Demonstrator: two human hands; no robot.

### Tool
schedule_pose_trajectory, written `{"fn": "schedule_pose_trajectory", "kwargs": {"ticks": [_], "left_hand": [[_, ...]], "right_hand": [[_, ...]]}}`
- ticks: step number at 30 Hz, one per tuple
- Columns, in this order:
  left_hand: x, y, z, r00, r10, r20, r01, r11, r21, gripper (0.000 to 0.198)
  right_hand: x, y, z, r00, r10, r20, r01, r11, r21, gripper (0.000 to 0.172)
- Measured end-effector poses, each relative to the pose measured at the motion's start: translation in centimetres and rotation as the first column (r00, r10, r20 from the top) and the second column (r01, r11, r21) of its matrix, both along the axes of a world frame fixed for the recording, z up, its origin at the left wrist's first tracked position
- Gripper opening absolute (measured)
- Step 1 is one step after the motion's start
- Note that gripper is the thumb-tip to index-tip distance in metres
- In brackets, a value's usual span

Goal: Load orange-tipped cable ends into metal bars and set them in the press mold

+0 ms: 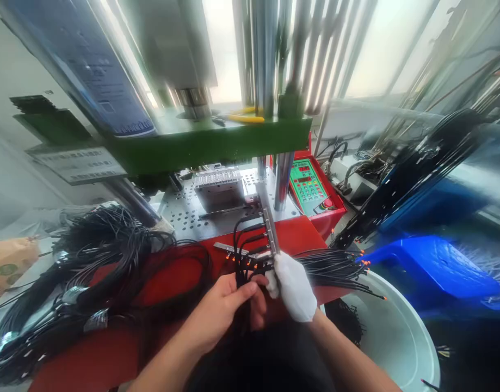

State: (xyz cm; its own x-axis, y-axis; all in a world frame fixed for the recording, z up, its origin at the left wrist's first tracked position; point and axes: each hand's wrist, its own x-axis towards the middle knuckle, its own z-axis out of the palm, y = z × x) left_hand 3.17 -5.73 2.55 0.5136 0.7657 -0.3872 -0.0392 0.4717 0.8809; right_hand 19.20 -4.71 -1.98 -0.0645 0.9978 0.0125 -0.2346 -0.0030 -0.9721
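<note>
My bare left hand (233,302) is closed around a bunch of black cables (240,267), low in front of my body. Just to its right, my right hand (295,286), in a white glove, grips the near end of a narrow metal bar (270,226). Several cable ends run into the bar's left side. A second metal strip (237,250) lies behind the cables on the red table (301,234). Orange tips show among the cables beside it. The fingertips of my right hand are partly hidden behind the bar and cables.
A green press (217,144) stands ahead, with a metal block (219,190) on its perforated plate. At its right is a red control box (310,185). Cable bundles (111,256) cover the left side. A pale tub (408,326) and blue basket (433,267) stand right.
</note>
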Motion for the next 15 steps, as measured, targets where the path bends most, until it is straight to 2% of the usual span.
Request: {"fn": "schedule_pose_trajectory", "kwargs": {"ticks": [3,5,7,9,11,13,15], "left_hand": [[0.5,-0.9,-1.4,0.992,0.079,-0.100,-0.063,0.986,0.153,0.031],[0.9,-1.5,-1.8,0.976,0.096,-0.197,-0.037,0.958,0.284,0.035],[1.7,-2.1,-1.6,0.960,0.098,-0.263,0.009,0.925,0.380,0.037],[2.3,-2.6,-0.9,0.958,0.068,-0.278,0.049,0.918,0.393,0.038],[2.2,-3.3,0.4,0.961,0.023,-0.276,0.077,0.935,0.345,0.040],[0.6,-4.2,1.8,0.963,0.004,-0.269,0.071,0.960,0.270,0.042],[-2.6,-5.0,3.2,0.970,0.089,-0.228,-0.041,0.977,0.208,0.036]], "right_hand": [[-0.3,0.1,-0.1,0.992,-0.106,0.068,0.101,0.993,0.067,0.045],[-0.6,0.2,-0.4,0.975,-0.183,0.127,0.174,0.982,0.077,0.051],[-0.9,0.3,-0.6,0.950,-0.255,0.183,0.241,0.966,0.093,0.057],[-1.0,0.2,-0.5,0.916,-0.324,0.237,0.298,0.944,0.142,0.060],[-0.5,0.1,0.0,0.885,-0.355,0.301,0.317,0.933,0.168,0.063],[1.2,-0.1,0.8,0.864,-0.313,0.394,0.282,0.950,0.137,0.062],[4.4,0.2,1.7,0.846,-0.250,0.471,0.240,0.967,0.082,0.061]]}}
